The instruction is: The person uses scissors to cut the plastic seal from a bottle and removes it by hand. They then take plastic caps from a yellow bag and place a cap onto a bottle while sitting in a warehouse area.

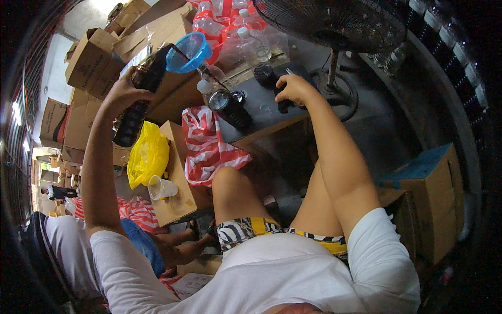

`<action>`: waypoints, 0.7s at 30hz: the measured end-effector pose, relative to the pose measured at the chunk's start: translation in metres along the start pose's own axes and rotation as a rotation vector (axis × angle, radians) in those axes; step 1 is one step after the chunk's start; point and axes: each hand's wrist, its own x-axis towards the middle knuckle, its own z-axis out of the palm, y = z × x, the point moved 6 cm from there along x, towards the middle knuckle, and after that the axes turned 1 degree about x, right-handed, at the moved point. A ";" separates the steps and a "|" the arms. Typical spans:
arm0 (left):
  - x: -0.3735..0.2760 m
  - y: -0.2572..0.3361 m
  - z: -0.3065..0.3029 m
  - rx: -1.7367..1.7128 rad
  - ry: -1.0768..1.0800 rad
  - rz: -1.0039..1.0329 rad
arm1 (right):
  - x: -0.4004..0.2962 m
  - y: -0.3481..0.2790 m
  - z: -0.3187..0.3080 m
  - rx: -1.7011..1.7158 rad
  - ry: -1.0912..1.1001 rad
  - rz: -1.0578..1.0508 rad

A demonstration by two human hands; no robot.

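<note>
My left hand (127, 92) grips a large bottle of dark liquid (135, 106), tilted with its mouth over a blue plastic funnel (186, 53). A dark stream runs from the mouth into the funnel. Below the funnel stands a clear bottle (211, 74), partly hidden. Beside it is a white-capped bottle with dark contents (225, 104) on the dark tabletop (259, 98). My right hand (292, 90) has bent fingers at a small dark object (284, 106); whether it holds this is unclear. A round dark container (263, 73) lies near those fingers.
A pedestal fan (333, 23) stands beyond the table, near capped clear bottles (253, 43). Cardboard boxes (92, 62) are stacked at left. A yellow plastic bag (149, 155) and a clear cup (162, 187) rest by a low carton (180, 196). Another person (70, 251) sits at lower left.
</note>
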 end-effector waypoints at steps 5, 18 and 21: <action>0.004 -0.009 -0.001 0.042 0.031 -0.003 | -0.007 -0.009 0.000 0.025 -0.016 0.019; 0.002 -0.007 0.014 -0.174 0.030 0.035 | -0.007 -0.011 0.003 -0.029 -0.041 0.028; -0.003 -0.007 0.016 -0.137 0.043 -0.026 | -0.011 -0.018 0.005 -0.026 -0.056 0.055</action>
